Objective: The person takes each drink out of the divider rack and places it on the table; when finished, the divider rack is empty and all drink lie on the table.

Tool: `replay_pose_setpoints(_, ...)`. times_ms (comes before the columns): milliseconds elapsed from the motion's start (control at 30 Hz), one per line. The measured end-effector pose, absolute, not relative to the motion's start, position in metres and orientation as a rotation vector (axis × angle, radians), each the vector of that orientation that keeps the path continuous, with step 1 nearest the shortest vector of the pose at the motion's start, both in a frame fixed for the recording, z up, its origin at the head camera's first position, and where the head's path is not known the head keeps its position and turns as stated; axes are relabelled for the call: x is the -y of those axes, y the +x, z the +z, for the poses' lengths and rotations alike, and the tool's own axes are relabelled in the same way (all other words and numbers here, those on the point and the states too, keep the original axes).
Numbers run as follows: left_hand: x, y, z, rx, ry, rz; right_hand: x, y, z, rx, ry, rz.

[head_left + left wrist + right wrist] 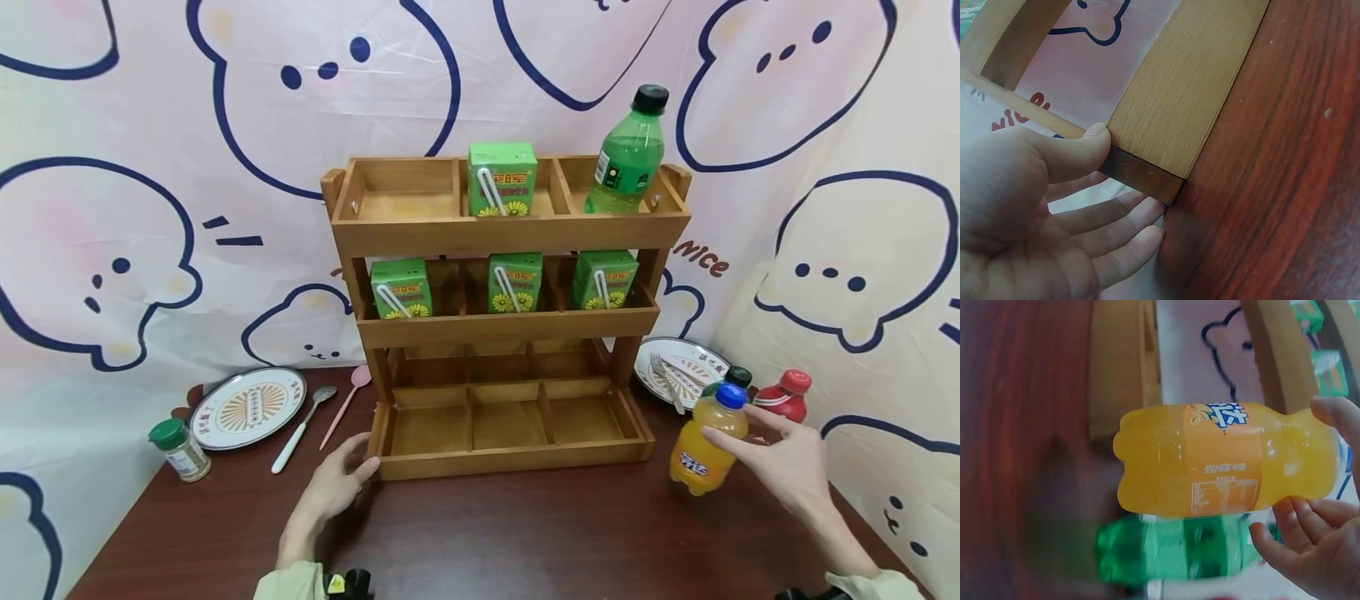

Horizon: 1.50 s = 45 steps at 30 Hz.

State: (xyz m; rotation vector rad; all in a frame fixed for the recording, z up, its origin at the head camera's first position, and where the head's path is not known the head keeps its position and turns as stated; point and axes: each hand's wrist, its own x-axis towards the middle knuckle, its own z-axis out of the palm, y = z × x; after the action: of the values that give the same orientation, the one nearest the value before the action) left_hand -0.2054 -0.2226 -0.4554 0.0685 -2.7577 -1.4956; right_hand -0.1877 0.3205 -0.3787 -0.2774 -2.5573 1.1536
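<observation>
My right hand [791, 462] grips an orange soda bottle [705, 442] with a blue cap, thumb on one side of its upper part and fingers on the other. In the right wrist view the orange soda bottle [1210, 462] hangs over the table beside the rack. My left hand [333, 479] holds the lower left front corner of the wooden three-tier rack [517, 464]; in the left wrist view its thumb [1085, 153] presses the corner's edge. Green drink boxes [502, 179] stand on the top and middle tiers, and a green soda bottle [628, 158] stands top right.
Behind the orange bottle stand another green bottle [1160, 550] and a red-capped bottle [783, 397]. A plate with a fork [667, 379] lies at the right back. To the left are a plate [247, 408], a spice jar [180, 450], a white-handled spoon [303, 429] and a pink spoon [347, 404].
</observation>
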Motion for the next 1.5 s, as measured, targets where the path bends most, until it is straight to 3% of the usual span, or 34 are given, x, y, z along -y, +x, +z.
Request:
replay_pose_setpoints(667,0.226,-0.205,-0.455,2.733,0.061,-1.565,-0.409,-0.176,-0.405,2.546,-0.832,1.154)
replay_pose_setpoints(933,0.229,-0.206,-0.456,2.744,0.073,-1.551,-0.429,-0.173,-0.412,2.585,-0.815,1.141)
replay_pose_setpoints(1500,0.223,-0.206,-0.457,2.74,0.059,-1.561,-0.426,-0.184,-0.414,2.55,-0.776,1.161)
